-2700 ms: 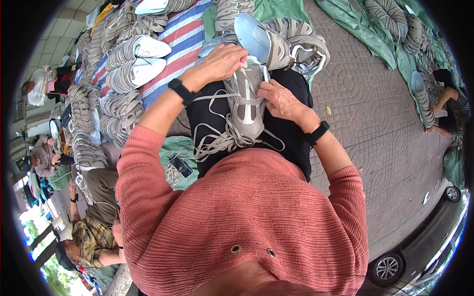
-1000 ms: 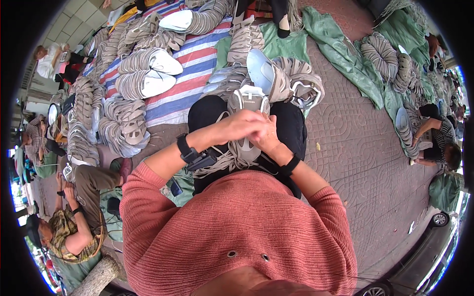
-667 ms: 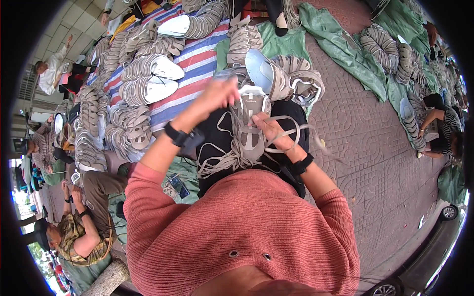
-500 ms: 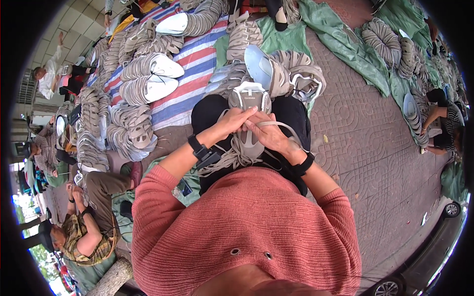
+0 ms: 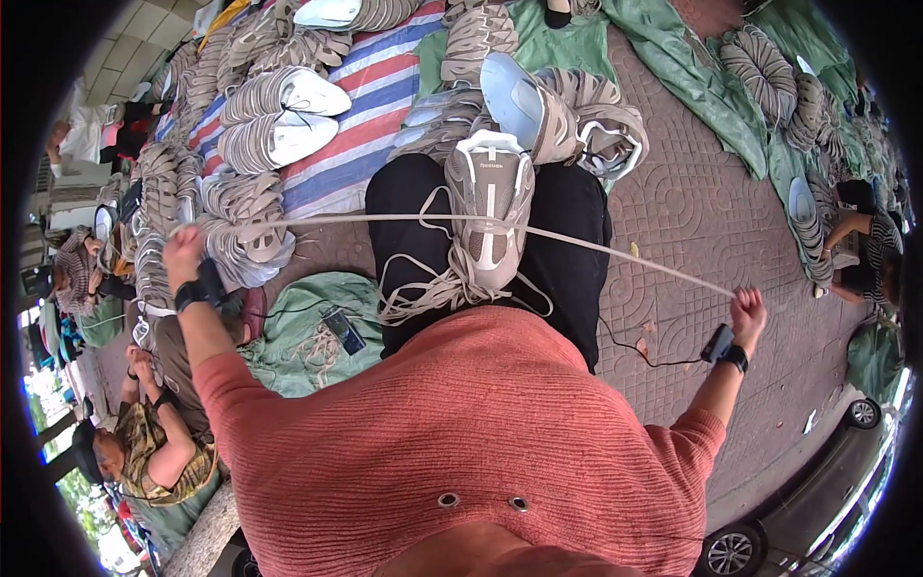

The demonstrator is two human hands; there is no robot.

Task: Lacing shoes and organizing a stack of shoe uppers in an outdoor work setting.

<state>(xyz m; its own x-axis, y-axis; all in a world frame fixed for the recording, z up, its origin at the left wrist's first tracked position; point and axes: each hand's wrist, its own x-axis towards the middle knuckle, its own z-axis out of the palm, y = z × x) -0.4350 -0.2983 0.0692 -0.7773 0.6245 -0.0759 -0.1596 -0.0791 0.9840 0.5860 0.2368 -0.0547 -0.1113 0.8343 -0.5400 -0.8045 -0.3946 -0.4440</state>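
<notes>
Between my knees rests a grey-beige shoe upper [image 5: 488, 192] with pale trim. A beige shoelace [image 5: 606, 252] runs across its front end, pulled nearly straight to both sides. My left hand [image 5: 183, 256] is closed round the lace's left end, out beyond my left knee. Far to the right, over the paving, my right hand [image 5: 747, 314] grips the other end. More loose laces [image 5: 433, 293] lie bunched on my lap beside and under the shoe upper. Both wrists wear black bands with small devices.
Several stacked shoe uppers [image 5: 279, 115] lie on a striped sheet [image 5: 370, 115] ahead and to the left. A light-blue-lined upper [image 5: 524, 106] stands just beyond my knees. A phone [image 5: 343, 329] lies on green sheeting [image 5: 298, 298] at left. A co-worker [image 5: 154, 442] sits lower left; a car [image 5: 808, 500] is lower right.
My hands were together over the shoe upper. They have moved wide apart, left and right, drawing the lace out taut between them.
</notes>
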